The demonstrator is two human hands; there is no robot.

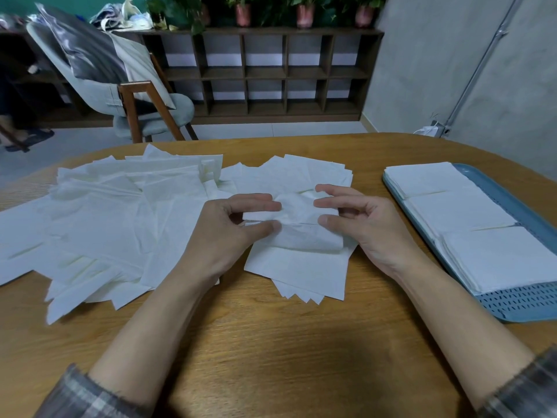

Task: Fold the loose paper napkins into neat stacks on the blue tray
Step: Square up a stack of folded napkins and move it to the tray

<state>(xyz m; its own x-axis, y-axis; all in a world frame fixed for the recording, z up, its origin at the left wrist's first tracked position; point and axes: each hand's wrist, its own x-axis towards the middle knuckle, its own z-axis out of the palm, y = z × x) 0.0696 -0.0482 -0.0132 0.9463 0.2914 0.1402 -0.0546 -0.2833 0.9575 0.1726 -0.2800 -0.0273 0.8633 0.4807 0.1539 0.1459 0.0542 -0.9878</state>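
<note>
A pale wooden table fills the foreground; behind it stands a wood-framed chair with a grey cushion; a dark cubby shelf lines the back, potted plants on top; right, a grey wall carries a slanting conduit; the floor is pale grey.

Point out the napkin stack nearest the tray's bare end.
The stack closest to the person; on the blue tray the other two lie beyond it.
</note>
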